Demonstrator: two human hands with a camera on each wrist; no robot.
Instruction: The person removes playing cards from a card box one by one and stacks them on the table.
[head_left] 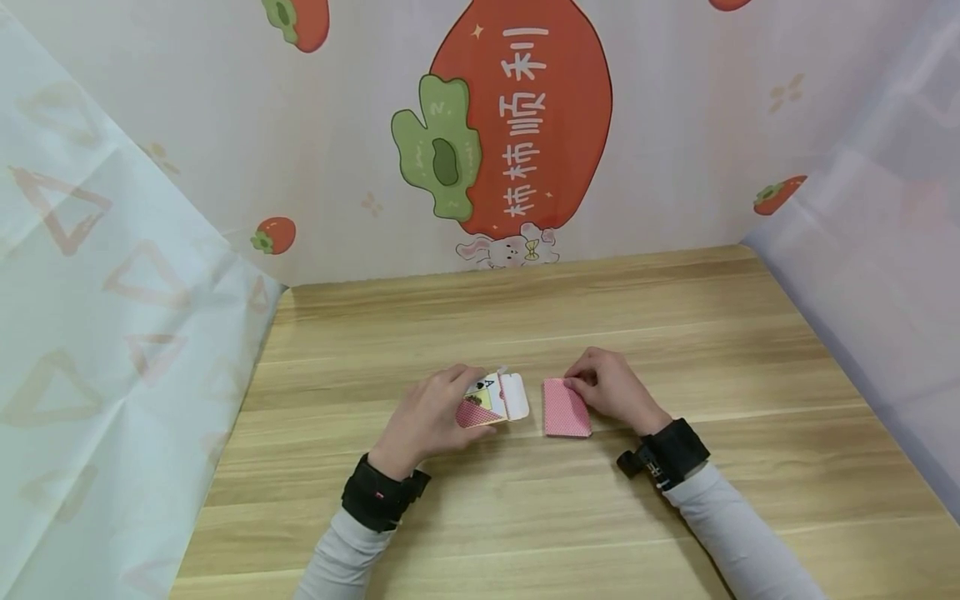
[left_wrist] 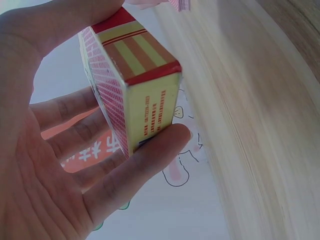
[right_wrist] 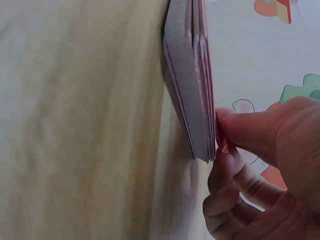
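Note:
My left hand (head_left: 431,412) holds a playing-card box (head_left: 483,412) between thumb and fingers. Its white end flap (head_left: 515,397) stands open toward the right, and the face shows an ace and a red pattern. In the left wrist view, the box (left_wrist: 152,107) is tilted, with red print on its pale yellow side. To the right of the box, a deck of playing cards (head_left: 566,412) lies on the table, red-patterned backs up. My right hand (head_left: 615,387) pinches the deck's upper right corner. The right wrist view shows thumb and fingertip bending up a red card corner (right_wrist: 221,137) at the stack's edge.
Both hands are over the middle of a wood-grain table (head_left: 480,517). A white cloth with a large red persimmon print (head_left: 555,125) hangs behind the table's back edge. More pale cloth hangs along the left (head_left: 112,292) and right (head_left: 885,250) sides.

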